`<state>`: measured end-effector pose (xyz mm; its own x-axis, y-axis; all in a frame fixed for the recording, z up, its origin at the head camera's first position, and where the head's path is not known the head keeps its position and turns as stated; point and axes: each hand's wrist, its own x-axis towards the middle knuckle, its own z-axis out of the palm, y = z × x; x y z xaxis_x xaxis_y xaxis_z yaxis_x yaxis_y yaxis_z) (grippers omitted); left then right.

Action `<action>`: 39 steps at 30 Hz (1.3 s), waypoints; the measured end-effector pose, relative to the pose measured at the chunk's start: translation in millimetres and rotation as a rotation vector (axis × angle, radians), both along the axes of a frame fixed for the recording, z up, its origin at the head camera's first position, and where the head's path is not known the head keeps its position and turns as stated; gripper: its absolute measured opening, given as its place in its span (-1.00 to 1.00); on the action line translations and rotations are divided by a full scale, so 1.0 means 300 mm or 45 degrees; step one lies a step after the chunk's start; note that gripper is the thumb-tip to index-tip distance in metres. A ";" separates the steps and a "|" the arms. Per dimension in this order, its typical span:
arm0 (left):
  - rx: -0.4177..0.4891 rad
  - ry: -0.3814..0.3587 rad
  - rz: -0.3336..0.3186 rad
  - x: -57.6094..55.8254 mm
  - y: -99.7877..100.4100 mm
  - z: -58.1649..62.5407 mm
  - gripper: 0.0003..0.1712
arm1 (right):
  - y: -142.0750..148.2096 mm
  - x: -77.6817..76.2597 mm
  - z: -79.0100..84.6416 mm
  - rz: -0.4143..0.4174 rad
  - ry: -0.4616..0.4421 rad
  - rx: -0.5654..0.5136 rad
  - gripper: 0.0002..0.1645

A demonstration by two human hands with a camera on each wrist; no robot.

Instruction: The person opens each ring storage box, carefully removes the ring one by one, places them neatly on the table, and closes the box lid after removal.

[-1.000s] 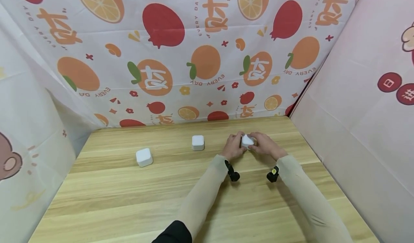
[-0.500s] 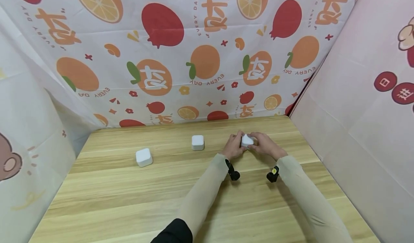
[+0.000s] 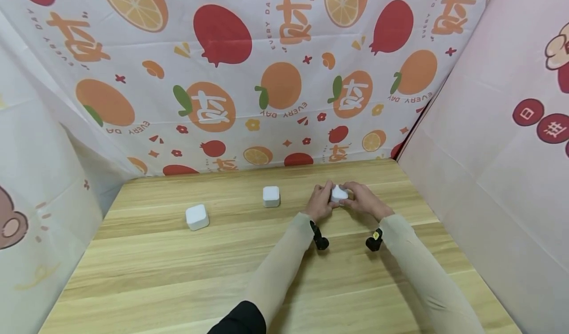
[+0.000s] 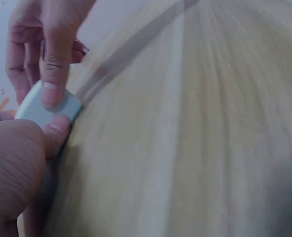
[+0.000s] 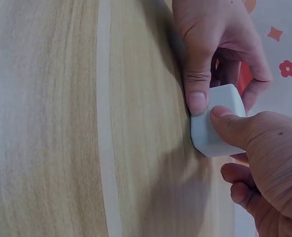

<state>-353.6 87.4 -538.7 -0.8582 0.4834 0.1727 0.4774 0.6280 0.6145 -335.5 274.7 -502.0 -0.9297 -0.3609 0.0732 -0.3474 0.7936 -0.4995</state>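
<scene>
A white block with rounded corners (image 3: 340, 194) is at the back right of the wooden table, between both hands. My left hand (image 3: 320, 201) grips its left side, and my right hand (image 3: 363, 198) grips the right. In the right wrist view, both thumbs lie on one face of the white block (image 5: 210, 133), the left thumb near an edge and the right one at mid-face. Fingers reach round behind, and the far side is hidden. The left wrist view shows the same hold, with the block's lower part covered by my left hand (image 4: 13, 163).
Two similar white blocks stand apart on the wooden table (image 3: 178, 274): one near the back middle (image 3: 271, 196), another farther left (image 3: 197, 217). A fruit-print cloth (image 3: 249, 87) hangs along the back edge. A pale cloth wall (image 3: 489, 176) runs close by the right edge.
</scene>
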 end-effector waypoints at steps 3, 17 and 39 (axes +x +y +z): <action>0.010 0.004 0.009 0.004 0.000 0.001 -0.47 | 0.000 -0.002 0.003 -0.011 0.006 0.004 -0.49; -0.019 -0.019 0.035 -0.010 0.001 -0.016 -0.45 | 0.006 -0.012 0.006 0.026 0.001 0.010 -0.57; -0.009 -0.022 0.032 -0.015 -0.001 -0.002 -0.45 | 0.014 -0.040 0.033 0.047 -0.109 -0.045 -0.70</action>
